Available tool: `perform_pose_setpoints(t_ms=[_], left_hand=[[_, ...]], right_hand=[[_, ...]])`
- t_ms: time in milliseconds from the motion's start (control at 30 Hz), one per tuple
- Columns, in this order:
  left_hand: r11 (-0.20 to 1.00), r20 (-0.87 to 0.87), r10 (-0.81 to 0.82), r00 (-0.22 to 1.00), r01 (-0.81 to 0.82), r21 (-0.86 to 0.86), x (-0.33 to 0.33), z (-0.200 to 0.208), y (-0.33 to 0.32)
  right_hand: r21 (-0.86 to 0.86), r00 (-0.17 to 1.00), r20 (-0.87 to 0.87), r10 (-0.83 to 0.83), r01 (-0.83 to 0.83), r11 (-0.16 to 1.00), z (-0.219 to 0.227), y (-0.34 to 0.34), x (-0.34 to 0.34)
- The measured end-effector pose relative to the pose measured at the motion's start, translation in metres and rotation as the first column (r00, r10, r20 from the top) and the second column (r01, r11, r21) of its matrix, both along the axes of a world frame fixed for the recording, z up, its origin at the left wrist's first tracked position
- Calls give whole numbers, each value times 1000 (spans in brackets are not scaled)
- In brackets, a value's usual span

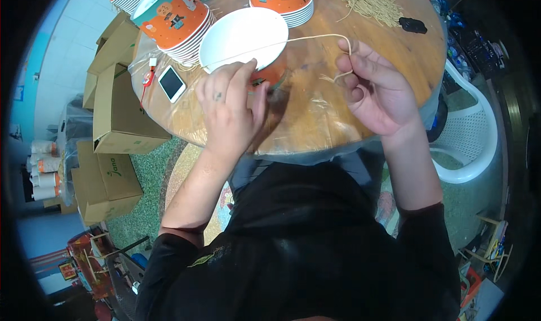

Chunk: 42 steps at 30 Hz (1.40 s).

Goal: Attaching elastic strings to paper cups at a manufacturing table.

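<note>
In front of me a paper tub (243, 34) shows its round white opening, with a strip of orange wall below. My left hand (228, 104) is at the tub's near side, fingers bent forward and thumb apart; its fingertips are partly hidden. A thin beige cord (315, 36) crosses the tub's mouth and loops over to my right hand (377, 87). That hand is raised above the table and pinches the cord between thumb and fingers, its short frayed end sticking out to the left. Where the cord's other end lies is hidden near the left hand.
Stacks of orange tubs (174, 22) stand behind. A bundle of beige cords (372, 3) and a small black item (413, 25) lie at the far right. A white phone (172, 84) is on the wooden table (321, 124). Cardboard boxes (127, 107) stand left, a white chair (470, 129) right.
</note>
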<state>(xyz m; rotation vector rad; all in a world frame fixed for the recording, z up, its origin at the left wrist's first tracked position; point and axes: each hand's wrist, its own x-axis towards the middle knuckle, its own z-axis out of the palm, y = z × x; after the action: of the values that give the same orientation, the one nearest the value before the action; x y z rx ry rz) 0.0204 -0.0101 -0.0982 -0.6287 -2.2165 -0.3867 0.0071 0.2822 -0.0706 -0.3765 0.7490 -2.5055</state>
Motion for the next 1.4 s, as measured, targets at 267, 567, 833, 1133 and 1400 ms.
perform_pose_setpoints(t_ms=[267,567,833,1133,1400], left_hand=[[989,206,-146,968,145,19,-5,37,-47],[916,178,-345,922,289,278,39,32,-29],[784,376,-540,753,288,550,49,23,37],[765,419,-517,747,183,618,49,6,34],[899,433,-402,807,259,352,49,13,19]], right_hand=[[-59,980,-62,-189,185,981,-4,-7,8],[-87,994,-25,-105,103,991,-17,-24,34],[-213,1000,16,20,-16,977,-20,-43,47],[-223,997,77,24,-6,975,-30,-32,44],[452,550,-680,-485,835,314,-35,-55,49]])
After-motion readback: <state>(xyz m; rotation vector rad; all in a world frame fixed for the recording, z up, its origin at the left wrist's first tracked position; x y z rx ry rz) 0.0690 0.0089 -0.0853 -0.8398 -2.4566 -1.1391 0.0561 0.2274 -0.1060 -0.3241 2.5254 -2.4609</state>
